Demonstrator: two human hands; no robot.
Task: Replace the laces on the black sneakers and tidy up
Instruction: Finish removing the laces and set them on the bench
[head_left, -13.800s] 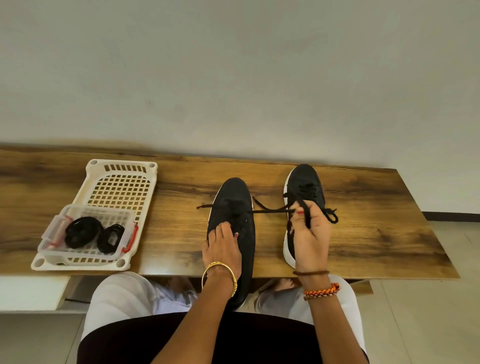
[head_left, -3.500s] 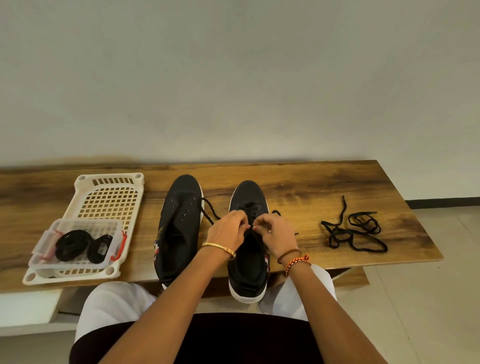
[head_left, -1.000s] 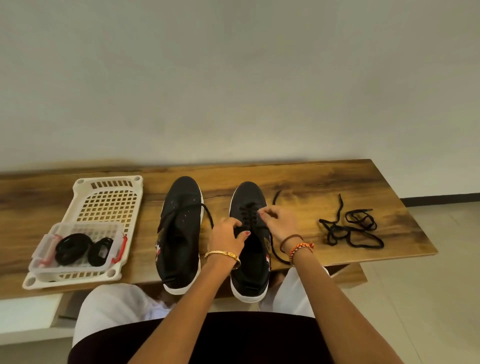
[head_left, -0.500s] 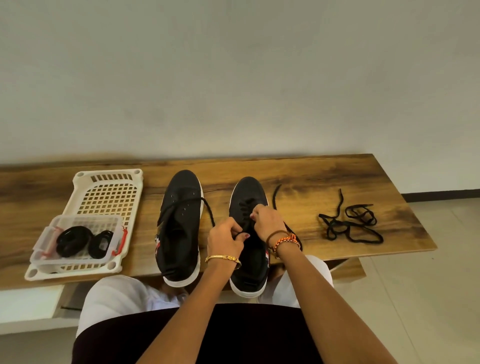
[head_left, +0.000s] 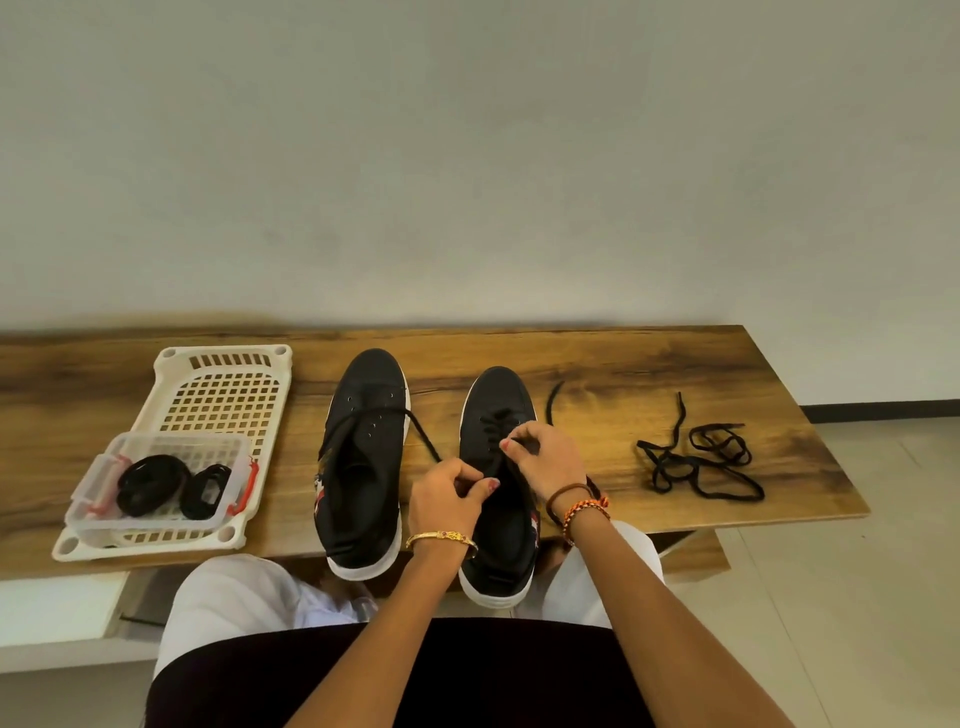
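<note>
Left of the right sneaker (head_left: 496, 467): basket (head_left: 223, 395) with coiled replacement laces (head_left: 150, 483), then the unlaced left sneaker (head_left: 363, 457). On it: left hand (head_left: 447, 493) and right hand (head_left: 545, 457), both pinching its lace (head_left: 423, 447), probably to unthread it. Right of it: removed lace (head_left: 696, 462), on the bench (head_left: 623, 358).

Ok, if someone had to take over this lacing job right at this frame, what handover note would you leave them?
Left hand: pinches the black lace at the right black sneaker.
Right hand: pinches the lace at that sneaker's eyelets.
Left black sneaker: eyelets bare, with one lace end draped across it.
Loose tangled black lace: on the wooden table, to the right of the shoes.
Clear plastic box holding two coiled black laces sits in the white plastic basket on the left.
Done: one lace is off. Left: unclear from this frame whether the right sneaker's lace is going in or coming out; lace both sneakers, then tidy up.
</note>
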